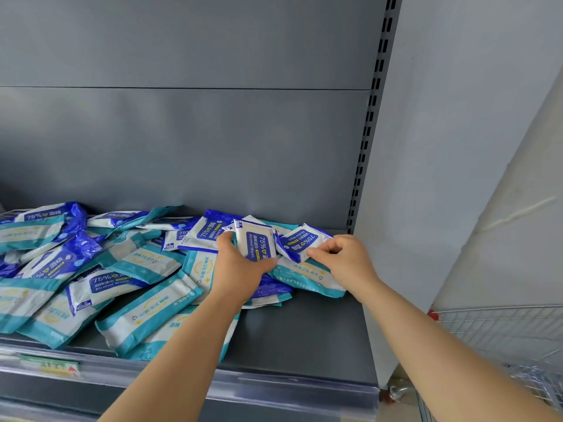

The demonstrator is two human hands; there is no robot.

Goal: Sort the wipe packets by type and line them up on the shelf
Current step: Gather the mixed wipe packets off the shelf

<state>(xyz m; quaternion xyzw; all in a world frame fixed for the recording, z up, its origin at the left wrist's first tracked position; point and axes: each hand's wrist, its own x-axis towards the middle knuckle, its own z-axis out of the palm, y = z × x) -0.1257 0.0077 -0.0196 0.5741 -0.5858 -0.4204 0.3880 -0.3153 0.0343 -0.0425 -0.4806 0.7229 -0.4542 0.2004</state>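
Head camera: your left hand [240,269] gripped a blue-and-white plastic alcohol wipe packet [257,240], your right hand [344,257] pinched a second blue packet [300,242], apparently sorting them from teal-and-white packets [146,312] on the grey metal shelf [304,336].

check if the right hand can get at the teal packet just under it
Probably not yet: the right hand pinches a blue packet right over the teal packet, so its fingers are busy.
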